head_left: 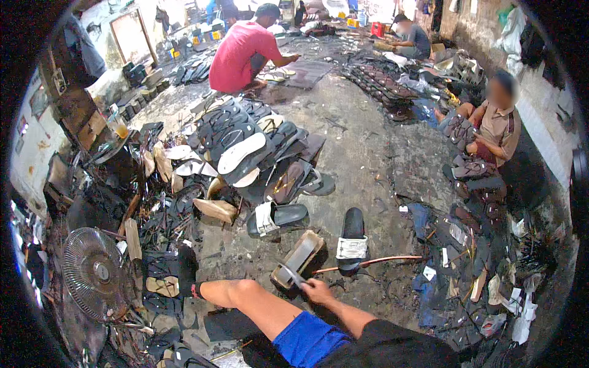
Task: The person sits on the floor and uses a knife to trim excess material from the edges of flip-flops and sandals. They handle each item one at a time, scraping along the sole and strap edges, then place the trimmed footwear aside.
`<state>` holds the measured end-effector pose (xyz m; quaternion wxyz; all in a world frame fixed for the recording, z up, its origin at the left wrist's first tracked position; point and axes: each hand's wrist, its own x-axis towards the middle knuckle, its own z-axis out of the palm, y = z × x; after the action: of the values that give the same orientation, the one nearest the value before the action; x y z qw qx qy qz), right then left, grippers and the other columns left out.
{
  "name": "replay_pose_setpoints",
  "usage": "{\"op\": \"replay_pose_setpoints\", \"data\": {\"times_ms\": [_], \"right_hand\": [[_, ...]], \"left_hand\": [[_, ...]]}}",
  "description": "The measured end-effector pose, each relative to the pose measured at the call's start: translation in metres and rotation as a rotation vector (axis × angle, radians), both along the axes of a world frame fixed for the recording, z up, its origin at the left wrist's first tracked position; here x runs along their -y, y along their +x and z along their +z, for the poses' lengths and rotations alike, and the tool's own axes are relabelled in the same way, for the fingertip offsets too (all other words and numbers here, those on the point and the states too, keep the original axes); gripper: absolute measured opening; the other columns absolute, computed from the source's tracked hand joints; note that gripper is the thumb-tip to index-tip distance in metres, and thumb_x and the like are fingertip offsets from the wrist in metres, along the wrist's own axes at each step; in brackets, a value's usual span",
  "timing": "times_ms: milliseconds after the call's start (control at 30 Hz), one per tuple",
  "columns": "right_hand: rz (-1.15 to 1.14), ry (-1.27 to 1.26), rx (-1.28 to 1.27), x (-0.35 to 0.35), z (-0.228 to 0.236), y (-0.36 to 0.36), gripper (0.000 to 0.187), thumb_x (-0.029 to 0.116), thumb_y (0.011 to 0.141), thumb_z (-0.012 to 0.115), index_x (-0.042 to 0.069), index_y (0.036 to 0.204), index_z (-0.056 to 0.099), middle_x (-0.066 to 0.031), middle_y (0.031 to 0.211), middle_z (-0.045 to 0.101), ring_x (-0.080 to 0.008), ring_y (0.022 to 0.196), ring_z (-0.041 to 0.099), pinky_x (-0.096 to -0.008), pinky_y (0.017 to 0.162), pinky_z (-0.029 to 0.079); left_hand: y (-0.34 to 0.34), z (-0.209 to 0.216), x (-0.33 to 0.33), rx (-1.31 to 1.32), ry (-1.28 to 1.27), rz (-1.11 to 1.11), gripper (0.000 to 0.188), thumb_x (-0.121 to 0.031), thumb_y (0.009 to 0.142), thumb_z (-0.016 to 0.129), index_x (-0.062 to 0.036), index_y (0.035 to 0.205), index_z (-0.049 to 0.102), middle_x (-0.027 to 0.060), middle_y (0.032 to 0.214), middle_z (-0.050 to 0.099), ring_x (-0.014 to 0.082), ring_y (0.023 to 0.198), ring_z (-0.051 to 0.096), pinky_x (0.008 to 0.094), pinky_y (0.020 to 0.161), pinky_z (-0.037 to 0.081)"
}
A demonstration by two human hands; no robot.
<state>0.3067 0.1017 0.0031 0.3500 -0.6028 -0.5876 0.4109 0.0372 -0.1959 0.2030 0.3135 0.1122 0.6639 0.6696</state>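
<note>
My right hand (pixel 317 291) is closed around the handle of a knife. The knife's pale blade (pixel 294 273) lies across the near part of a worn sharpening stone block (pixel 305 250) on the floor; whether it presses on the stone I cannot tell. To the right of the block lies a black slide sandal (pixel 353 224) with a white strap. A matching sandal (pixel 289 214) rests on the other side, farther back. A thin brown strip (pixel 392 260) stretches along the floor beside the block. My left hand is out of view.
A large pile of sandals (pixel 245 147) spreads ahead on the left, with a wooden block (pixel 216 210) near it. A fan (pixel 95 273) stands at the left. Scraps (pixel 472 270) litter the right side. Several people sit farther off, one in a red shirt (pixel 239 55).
</note>
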Motion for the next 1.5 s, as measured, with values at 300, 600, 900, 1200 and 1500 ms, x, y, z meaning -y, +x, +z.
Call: {"op": "replay_pose_setpoints", "data": {"times_ms": [300, 600, 900, 1200, 1500], "right_hand": [[0.113, 0.386, 0.724, -0.062, 0.049, 0.062, 0.047, 0.015, 0.089, 0.060, 0.012, 0.136, 0.055, -0.0155, 0.111, 0.057, -0.0348, 0.101, 0.057, -0.0472, 0.082, 0.051], [0.600, -0.028, 0.516, 0.034, 0.102, 0.042, 0.057, 0.008, 0.081, 0.064, 0.004, 0.137, 0.050, -0.0193, 0.105, 0.053, -0.0403, 0.097, 0.058, -0.0490, 0.083, 0.052], [0.686, -0.106, -0.105, 0.074, 0.305, 0.028, 0.047, 0.016, 0.099, 0.058, 0.006, 0.144, 0.046, -0.0103, 0.104, 0.069, -0.0139, 0.072, 0.061, -0.0306, 0.066, 0.053], [1.231, -0.225, -0.082, 0.113, 0.314, -0.017, 0.031, 0.014, 0.087, 0.073, 0.007, 0.116, 0.069, -0.0110, 0.083, 0.069, -0.0157, 0.056, 0.060, -0.0284, 0.055, 0.049], [0.993, 0.181, -0.147, 0.132, 0.288, -0.098, 0.029, 0.010, 0.089, 0.069, 0.002, 0.117, 0.068, -0.0153, 0.086, 0.070, -0.0184, 0.064, 0.066, -0.0298, 0.060, 0.053]], "left_hand": [[0.028, 0.075, -0.056, 0.357, -0.269, 0.170, 0.035, -0.031, 0.092, 0.070, -0.0034, 0.112, 0.064, 0.0052, 0.095, 0.066, 0.0195, 0.083, 0.062, 0.0321, 0.073, 0.053], [0.027, 0.073, -0.060, 0.377, -0.120, 0.212, 0.057, -0.059, 0.089, 0.060, -0.0063, 0.108, 0.066, 0.0047, 0.078, 0.063, 0.0176, 0.058, 0.057, 0.0332, 0.050, 0.049], [0.068, 0.099, -0.045, 0.397, -0.036, 0.276, 0.043, -0.046, 0.100, 0.051, -0.0041, 0.094, 0.061, 0.0060, 0.075, 0.065, 0.0161, 0.062, 0.062, 0.0303, 0.059, 0.051], [0.085, 0.115, -0.012, 0.418, 0.045, 0.435, 0.037, -0.033, 0.103, 0.053, -0.0010, 0.119, 0.058, 0.0042, 0.103, 0.066, 0.0124, 0.091, 0.063, 0.0284, 0.080, 0.052], [0.104, 0.114, -0.020, 0.329, -0.021, 0.466, 0.039, -0.043, 0.098, 0.056, -0.0037, 0.097, 0.060, 0.0072, 0.065, 0.062, 0.0163, 0.051, 0.060, 0.0287, 0.046, 0.049]]}}
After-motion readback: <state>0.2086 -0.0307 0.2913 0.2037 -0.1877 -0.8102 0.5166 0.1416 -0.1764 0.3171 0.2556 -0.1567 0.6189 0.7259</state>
